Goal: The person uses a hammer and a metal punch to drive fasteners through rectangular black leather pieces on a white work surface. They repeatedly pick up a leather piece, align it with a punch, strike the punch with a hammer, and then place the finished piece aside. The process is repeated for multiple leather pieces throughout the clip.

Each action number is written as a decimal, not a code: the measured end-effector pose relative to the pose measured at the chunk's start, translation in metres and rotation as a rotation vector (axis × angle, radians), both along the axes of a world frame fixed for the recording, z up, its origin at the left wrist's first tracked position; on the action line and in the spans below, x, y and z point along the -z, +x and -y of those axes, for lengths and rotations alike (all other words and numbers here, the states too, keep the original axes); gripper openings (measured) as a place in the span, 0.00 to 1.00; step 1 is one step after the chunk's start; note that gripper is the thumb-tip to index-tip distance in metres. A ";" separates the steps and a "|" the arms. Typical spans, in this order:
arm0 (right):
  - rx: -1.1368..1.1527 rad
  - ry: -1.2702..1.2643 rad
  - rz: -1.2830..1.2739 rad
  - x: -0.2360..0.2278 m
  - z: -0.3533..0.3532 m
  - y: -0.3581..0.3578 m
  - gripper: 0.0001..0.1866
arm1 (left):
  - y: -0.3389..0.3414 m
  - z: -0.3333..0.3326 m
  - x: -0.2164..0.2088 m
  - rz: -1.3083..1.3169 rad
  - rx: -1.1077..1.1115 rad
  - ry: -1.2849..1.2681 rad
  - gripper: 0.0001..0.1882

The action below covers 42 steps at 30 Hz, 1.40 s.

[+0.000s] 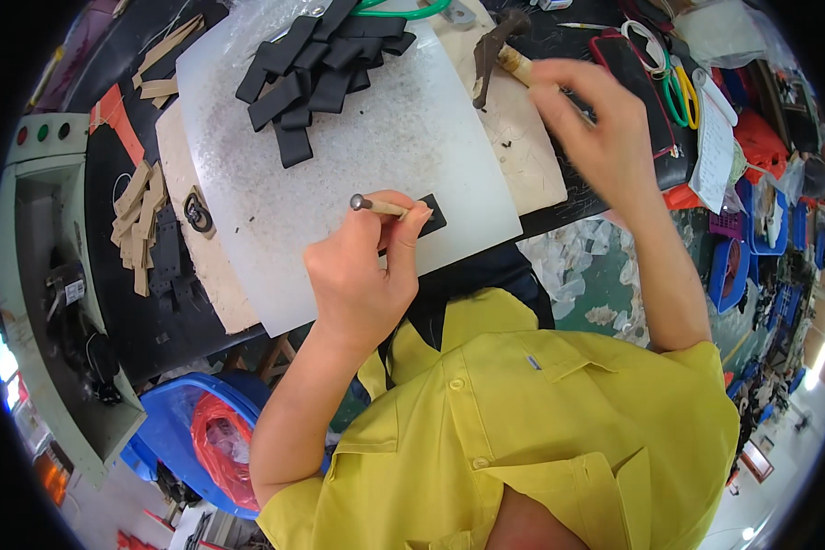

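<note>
My left hand (362, 266) is closed around a hand punch (380, 207) with a round metal end and a pale wrapped shaft. The punch slants over a short black strip (433, 216) lying near the front edge of the white board (376, 165); my fingers partly cover the strip and hide the punch's tip. Off to the right, my right hand (600, 128) curls round the pale handle of a hammer (492, 53). The dark hammer head hangs over the board's far right side, well apart from the punch. Slight blur softens the right hand.
A pile of black strips (316, 69) lies at the board's far side. Beige strips (140, 220) and black pieces (167, 252) sit on the left, beside a metal buckle-like piece (196, 211). A red-edged dark case (637, 92) is at right, a blue bin (170, 403) below left.
</note>
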State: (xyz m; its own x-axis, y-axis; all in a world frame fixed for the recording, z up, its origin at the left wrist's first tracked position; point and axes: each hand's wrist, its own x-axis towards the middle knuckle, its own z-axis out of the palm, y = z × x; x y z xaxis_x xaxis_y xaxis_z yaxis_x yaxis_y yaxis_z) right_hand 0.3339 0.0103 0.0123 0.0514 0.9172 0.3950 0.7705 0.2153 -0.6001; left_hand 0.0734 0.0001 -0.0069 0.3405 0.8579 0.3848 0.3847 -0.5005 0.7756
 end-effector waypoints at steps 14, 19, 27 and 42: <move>-0.086 -0.171 0.300 -0.075 0.037 -0.007 0.18 | 0.003 0.005 -0.009 -0.272 0.061 0.280 0.12; -0.236 0.157 -0.405 -0.133 0.045 -0.027 0.12 | 0.009 0.003 -0.014 -0.239 0.089 0.309 0.12; -0.098 -0.122 0.644 -0.097 0.058 0.003 0.17 | 0.006 0.001 -0.011 -0.226 0.089 0.273 0.08; -0.306 -0.224 0.572 -0.050 0.066 -0.021 0.18 | 0.002 0.008 -0.009 0.421 -0.087 -0.484 0.06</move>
State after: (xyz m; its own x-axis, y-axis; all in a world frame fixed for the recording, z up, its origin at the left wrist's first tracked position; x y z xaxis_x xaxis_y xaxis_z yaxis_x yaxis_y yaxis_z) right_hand 0.3126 -0.0558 0.0624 -0.3835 0.9199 0.0818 0.9037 0.3920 -0.1724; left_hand 0.0753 -0.0074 0.0020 0.1660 0.9856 0.0332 0.0222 -0.0374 0.9991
